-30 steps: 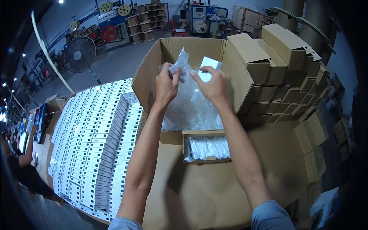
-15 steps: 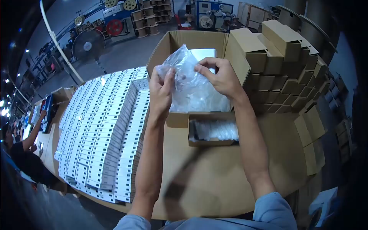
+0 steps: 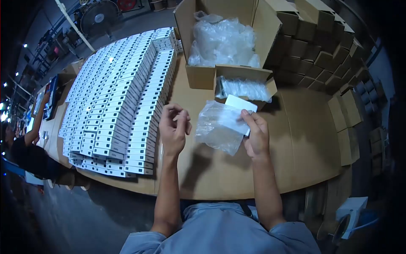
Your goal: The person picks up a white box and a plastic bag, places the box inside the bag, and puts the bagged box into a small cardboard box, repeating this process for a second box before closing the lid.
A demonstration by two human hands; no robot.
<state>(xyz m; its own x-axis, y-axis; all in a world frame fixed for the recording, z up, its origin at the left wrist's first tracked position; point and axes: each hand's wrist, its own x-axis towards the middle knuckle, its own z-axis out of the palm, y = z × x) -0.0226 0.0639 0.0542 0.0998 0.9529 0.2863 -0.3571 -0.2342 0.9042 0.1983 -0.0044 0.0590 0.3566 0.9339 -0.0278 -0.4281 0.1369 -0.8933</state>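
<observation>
My right hand (image 3: pixel 257 136) grips a flat white box (image 3: pixel 240 106), thumb on top near its right edge. A clear plastic bag (image 3: pixel 218 134) hangs over the left part of that box, its loose end spread to the left. My left hand (image 3: pixel 174 127) is raised left of the bag, fingers curled in and holding nothing. Just beyond the white box stands a small open carton (image 3: pixel 243 73) containing plastic-wrapped items (image 3: pixel 245 88). Behind it, a large open carton (image 3: pixel 201 78) holds a heap of clear plastic bags (image 3: pixel 226 40).
Rows of white boxes (image 3: pixel 112 106) are stacked on the left of the cardboard-covered table (image 3: pixel 296 148). Brown cartons (image 3: pixel 315 59) pile up at the back right, with open carton flaps (image 3: pixel 347 122) at the right edge. Another person (image 3: pixel 31 148) works at far left.
Both hands have come back from the large carton toward me. My left hand has let go of the plastic bag; my right hand now holds the white box with the bag. My view has tilted down.
</observation>
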